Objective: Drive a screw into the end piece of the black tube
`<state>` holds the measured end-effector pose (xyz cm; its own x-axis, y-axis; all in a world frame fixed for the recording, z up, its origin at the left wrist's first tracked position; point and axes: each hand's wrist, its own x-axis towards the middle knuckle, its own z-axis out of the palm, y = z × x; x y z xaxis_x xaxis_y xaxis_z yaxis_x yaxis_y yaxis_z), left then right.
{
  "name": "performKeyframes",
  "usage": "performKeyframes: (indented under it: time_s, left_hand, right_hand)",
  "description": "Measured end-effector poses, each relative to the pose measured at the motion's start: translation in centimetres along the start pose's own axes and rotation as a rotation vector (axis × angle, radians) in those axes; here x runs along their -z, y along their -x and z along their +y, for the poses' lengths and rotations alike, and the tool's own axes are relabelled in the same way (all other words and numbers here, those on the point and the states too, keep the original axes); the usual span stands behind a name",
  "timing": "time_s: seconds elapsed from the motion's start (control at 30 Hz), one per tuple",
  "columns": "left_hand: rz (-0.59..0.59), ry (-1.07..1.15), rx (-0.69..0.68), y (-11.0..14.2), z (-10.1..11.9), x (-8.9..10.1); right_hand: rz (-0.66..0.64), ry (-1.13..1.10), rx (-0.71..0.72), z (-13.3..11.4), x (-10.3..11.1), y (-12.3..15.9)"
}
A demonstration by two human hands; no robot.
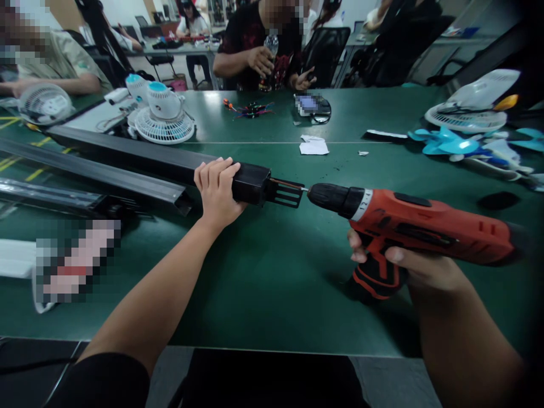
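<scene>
My left hand [219, 190] is wrapped over the near end of a long black metal profile [170, 161], which runs off to the left across the table. From that end sticks out a slotted black bracket [287, 194]. My right hand [419, 266] grips the handle of a red and black cordless drill [429, 224]. The drill lies sideways, its chuck pointing left. A thin bit [305, 189] reaches from the chuck to the bracket's outer end; whether it sits in a screw I cannot tell.
More metal profiles [110, 167] lie at left, near a blurred-out pink item [85, 258]. White fan parts [165, 122] stand behind them. Blue fan blades [446, 141] and a fan [467, 107] are at right. Paper scraps [313, 146] lie mid-table [272, 300]. Across it, a person [255, 51] holds a bottle.
</scene>
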<state>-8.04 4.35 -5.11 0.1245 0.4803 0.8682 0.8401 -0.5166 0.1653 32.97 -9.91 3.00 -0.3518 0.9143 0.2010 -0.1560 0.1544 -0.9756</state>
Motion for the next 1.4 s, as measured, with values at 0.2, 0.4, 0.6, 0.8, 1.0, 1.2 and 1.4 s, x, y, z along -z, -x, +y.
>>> performKeyframes:
  time_s: [0.2,0.4,0.6,0.8,1.0,1.2,1.4]
  left_hand:
    - [0.031,-0.006,-0.015,-0.05,0.0,0.03]
    - [-0.046,-0.022,0.028,-0.1,-0.03,0.23]
    - [-0.059,0.007,0.061,-0.25,0.28,0.42]
    - [-0.099,0.024,0.108,-0.59,0.64,0.8]
    - [-0.096,0.016,0.097,-0.43,0.38,0.59]
    - [-0.08,0.015,0.07,-0.33,0.17,0.45]
    - [-0.047,-0.029,0.063,-0.33,0.43,0.43]
  right_hand:
    - [-0.004,-0.003,-0.006,-0.06,-0.05,0.04]
    - [-0.003,0.002,-0.036,-0.01,0.28,0.14]
    - [-0.012,0.003,0.031,-0.14,-0.19,-0.2]
    - [-0.012,0.026,0.028,-0.48,-0.49,-0.37]
    - [-0.01,0.042,0.044,-0.08,-0.18,-0.21]
    - [0.014,0.057,0.014,0.02,0.17,0.02]
    - [0.025,0.073,0.045,0.01,0.0,-0.07]
